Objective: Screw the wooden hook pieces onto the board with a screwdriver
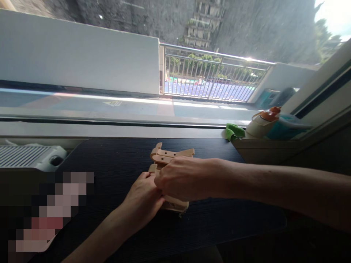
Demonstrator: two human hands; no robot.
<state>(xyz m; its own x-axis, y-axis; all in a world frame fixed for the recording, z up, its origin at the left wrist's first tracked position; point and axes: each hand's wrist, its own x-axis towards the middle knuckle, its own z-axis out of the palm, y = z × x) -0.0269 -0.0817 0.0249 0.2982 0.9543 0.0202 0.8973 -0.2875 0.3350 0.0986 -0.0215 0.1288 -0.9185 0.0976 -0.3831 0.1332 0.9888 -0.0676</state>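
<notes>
A pale wooden assembly (172,155) of rounded bars with dark screw holes lies on the dark tabletop (115,164), straight ahead of me. More of its wood shows below my hands, where a block-like end (175,206) sticks out. My left hand (145,195) is closed around its near left side. Crossing from the right, my right hand (175,179) is bent into a fist over the middle of the wood, touching my left hand. Its fingertips are hidden, so what they pinch cannot be made out.
A window sill (109,132) runs along the table's far edge. A green cloth (234,132) and a white bottle with an orange top (260,124) stand at the right. A white slatted appliance (30,157) is at the left. A blurred patch covers the lower left.
</notes>
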